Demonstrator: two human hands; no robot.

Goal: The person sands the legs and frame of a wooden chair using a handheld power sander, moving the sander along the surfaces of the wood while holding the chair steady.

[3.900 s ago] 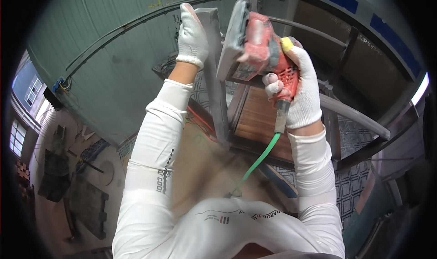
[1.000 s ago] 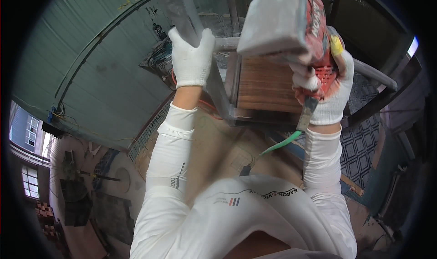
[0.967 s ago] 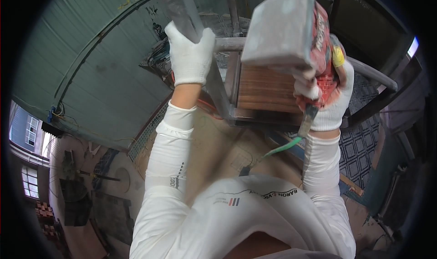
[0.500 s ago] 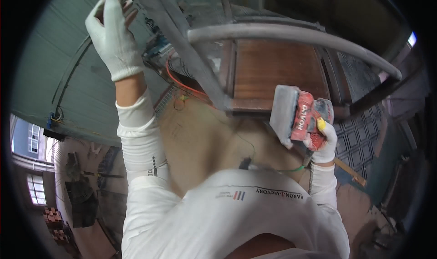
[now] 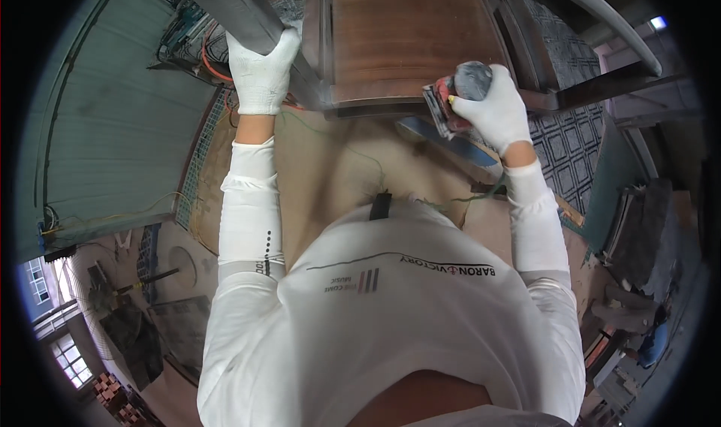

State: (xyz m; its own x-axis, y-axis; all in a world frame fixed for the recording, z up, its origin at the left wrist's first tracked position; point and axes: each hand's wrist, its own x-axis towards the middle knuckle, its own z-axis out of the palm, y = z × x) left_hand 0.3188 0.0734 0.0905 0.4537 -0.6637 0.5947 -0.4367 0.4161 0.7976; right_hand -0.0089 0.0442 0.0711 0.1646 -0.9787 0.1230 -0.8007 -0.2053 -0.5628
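My left hand (image 5: 263, 78), in a white knit glove, is closed round a grey, dusty wooden bar (image 5: 236, 6) of a chair; its fingertips are hidden behind the wood. My right hand (image 5: 499, 115), gloved too, grips a red electric sander (image 5: 473, 81) with a grey rounded top, its thumb on the near side. The sander is tilted, close to the front edge of the chair's brown wooden panel (image 5: 413, 33); whether it touches the wood I cannot tell. A curved grey armrest (image 5: 601, 10) reaches out at the upper right.
Below the chair lies tan boarding (image 5: 323, 156) with a thin green cord, and a blue shoe (image 5: 458, 145) shows there. Green sheeting (image 5: 128, 134) hangs at left, beside an orange hose (image 5: 214, 66). Patterned matting (image 5: 574, 156) lies at right. Dark clutter (image 5: 638, 232) stands beyond it.
My left hand has come down from the raised position and taken hold of the chair's bar. My right hand has moved up with the sander and turned it. The view has shifted too.
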